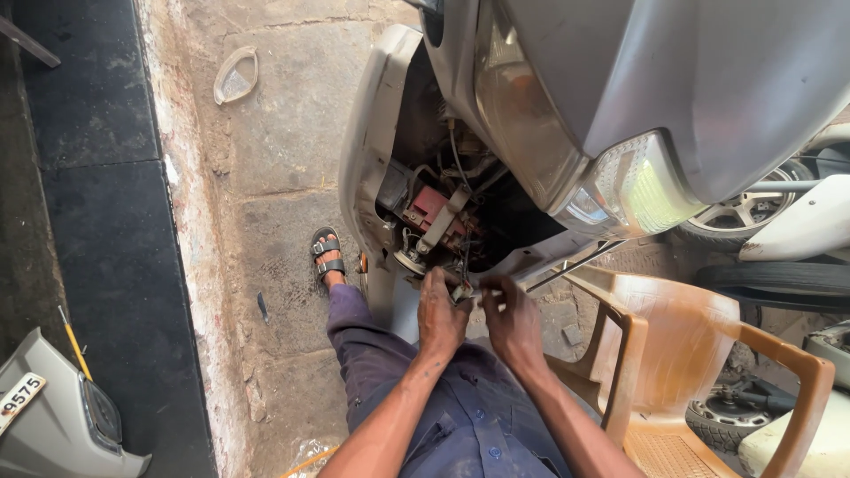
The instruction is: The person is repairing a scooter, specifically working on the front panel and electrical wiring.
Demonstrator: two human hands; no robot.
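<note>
I look down at a grey scooter [673, 80] whose front panel is off, showing wires and a reddish battery [427, 206] behind a metal strap. My left hand [440, 312] and my right hand [512, 319] are close together just below that open bay. The fingers of both pinch a small connector [461, 291] on a bundle of wires that hangs from the bay. My forearms come up from the bottom edge over my dark blue clothes. My sandalled foot [327, 258] rests on the stone floor left of the scooter.
A brown plastic chair [708, 354] stands at the right, close to my right arm. A loose clear lens cover [235, 75] lies on the stone floor at top left. A grey body panel [53, 416] sits at bottom left. Wheels [748, 211] and tyres are at the right.
</note>
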